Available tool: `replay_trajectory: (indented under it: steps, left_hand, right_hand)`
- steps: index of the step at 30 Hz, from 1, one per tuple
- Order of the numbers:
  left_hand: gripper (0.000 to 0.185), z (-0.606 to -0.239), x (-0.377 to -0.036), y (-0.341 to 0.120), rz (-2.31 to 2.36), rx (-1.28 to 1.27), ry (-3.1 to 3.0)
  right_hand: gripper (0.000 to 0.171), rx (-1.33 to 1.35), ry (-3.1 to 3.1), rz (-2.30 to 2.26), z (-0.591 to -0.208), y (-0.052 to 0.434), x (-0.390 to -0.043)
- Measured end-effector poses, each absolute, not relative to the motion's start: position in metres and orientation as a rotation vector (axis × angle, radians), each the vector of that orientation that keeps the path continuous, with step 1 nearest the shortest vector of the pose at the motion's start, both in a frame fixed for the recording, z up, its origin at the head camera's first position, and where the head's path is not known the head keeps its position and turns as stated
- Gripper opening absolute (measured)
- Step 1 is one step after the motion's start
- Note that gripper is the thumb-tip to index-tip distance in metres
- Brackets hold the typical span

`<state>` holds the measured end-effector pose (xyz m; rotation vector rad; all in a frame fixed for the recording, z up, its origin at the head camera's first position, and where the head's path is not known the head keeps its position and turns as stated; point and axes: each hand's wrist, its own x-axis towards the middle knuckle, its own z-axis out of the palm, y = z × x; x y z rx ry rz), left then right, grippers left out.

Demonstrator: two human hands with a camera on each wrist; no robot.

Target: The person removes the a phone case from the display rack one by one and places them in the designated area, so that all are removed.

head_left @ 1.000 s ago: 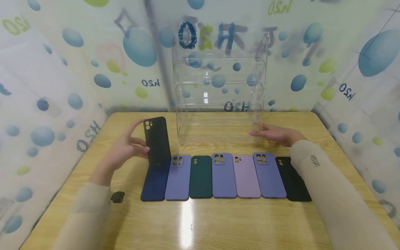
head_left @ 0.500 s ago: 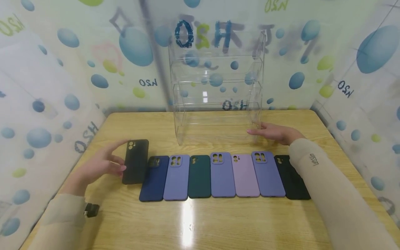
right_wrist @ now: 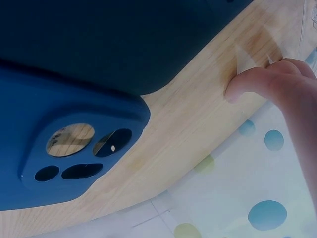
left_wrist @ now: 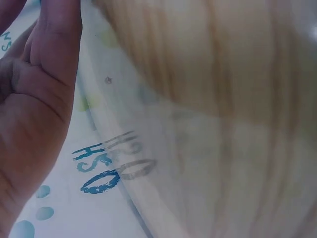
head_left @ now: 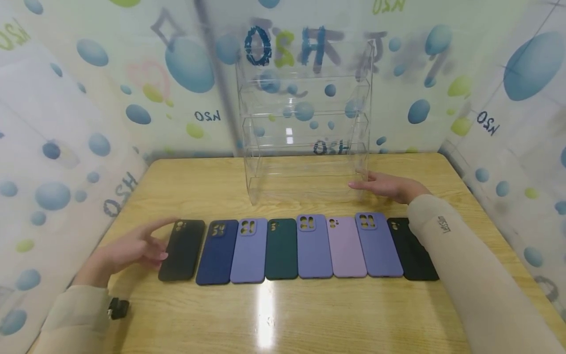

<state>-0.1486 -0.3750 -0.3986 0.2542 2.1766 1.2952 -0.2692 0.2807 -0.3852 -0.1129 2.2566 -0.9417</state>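
My left hand (head_left: 132, 251) holds a black phone case (head_left: 182, 250) by its left side and top edge. The case lies at or just above the table, at the left end of a row of phone cases. Beside it is a navy phone case (head_left: 216, 255), a narrow gap apart. My right hand (head_left: 383, 188) grips the lower right side of a clear tiered rack (head_left: 251, 189), thumb in front; its other fingers are partly hidden. In the left wrist view, part of the left hand (left_wrist: 42, 94) shows, without the case.
Rightward in the row lie a lavender case (head_left: 248, 258), a dark green case (head_left: 281, 253), a pink case (head_left: 348, 253), other lavender ones and another black case (head_left: 415, 255), partly under the right sleeve. A printed curtain (head_left: 283, 29) hangs behind the wooden table (head_left: 199, 319).
My left hand has carried the black phone case left and down from over the navy one to the row's left end. The right hand stays at the rack; the view shifted slightly.
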Motion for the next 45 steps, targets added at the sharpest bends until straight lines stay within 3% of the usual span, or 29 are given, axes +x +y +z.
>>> replay_trajectory:
  steps: [14,33,38,45]
  left_hand:
    - [0.102,-0.403,-0.147,-0.377,1.241,0.217,2.132]
    - [0.103,-0.390,-0.144,-0.361,1.098,0.192,2.206]
    - [0.099,-0.391,-0.146,-0.359,1.100,0.164,2.232]
    - [0.094,-0.390,-0.145,-0.360,1.115,0.177,2.220]
  right_hand:
    - [0.129,-0.097,2.250,-0.929,-0.383,0.277,-0.267]
    - [0.122,-0.124,2.249,-0.948,-0.384,0.278,-0.269]
    - [0.129,-0.107,2.246,-0.940,-0.382,0.278,-0.267]
    - [0.124,-0.104,2.246,-0.938,-0.381,0.279,-0.266]
